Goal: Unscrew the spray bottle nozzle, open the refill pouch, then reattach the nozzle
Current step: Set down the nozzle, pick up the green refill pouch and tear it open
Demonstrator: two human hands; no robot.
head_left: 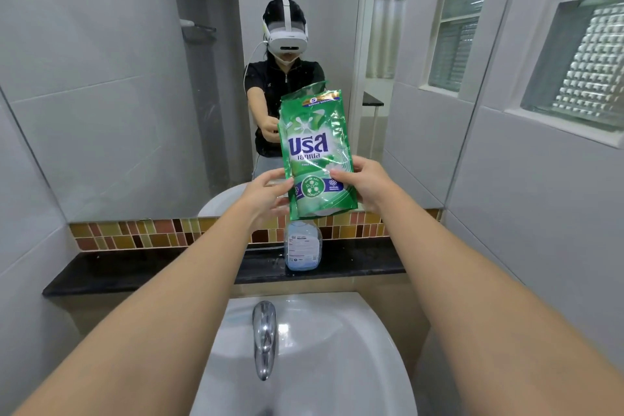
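At frame centre, the right hand [366, 184] grips the upright green refill pouch [315, 152]. The left hand [265, 194] holds its opposite edge. The spray bottle [301, 248] stands directly below.

Home bathroom: white washbasin [304, 365] with chrome tap [264, 338], wall mirror [135, 78], tiled walls, frosted window [580, 54].

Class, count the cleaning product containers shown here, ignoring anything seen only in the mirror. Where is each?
2. The green refill pouch is held up between both hands; the clear spray bottle stands on the dark ledge directly below it, its top hidden.
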